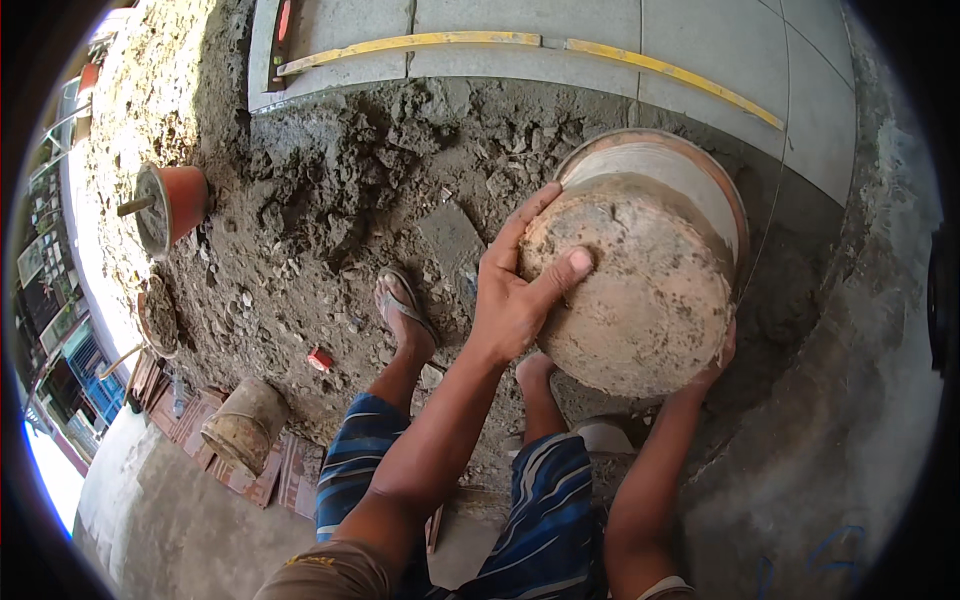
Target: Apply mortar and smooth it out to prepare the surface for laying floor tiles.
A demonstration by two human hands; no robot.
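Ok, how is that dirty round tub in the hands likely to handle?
The tub is probably fairly stiff: its outline looks evenly round in the grip. The crusted base may feel gritty rather than slick under the left hand. Held tilted, it could swivel if the right hand at its lower-right edge slackens.

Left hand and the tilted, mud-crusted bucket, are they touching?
Touching. The head view shows it plainly: the left hand lays its thumb across the base of the mud-crusted bucket, with a finger along its side.
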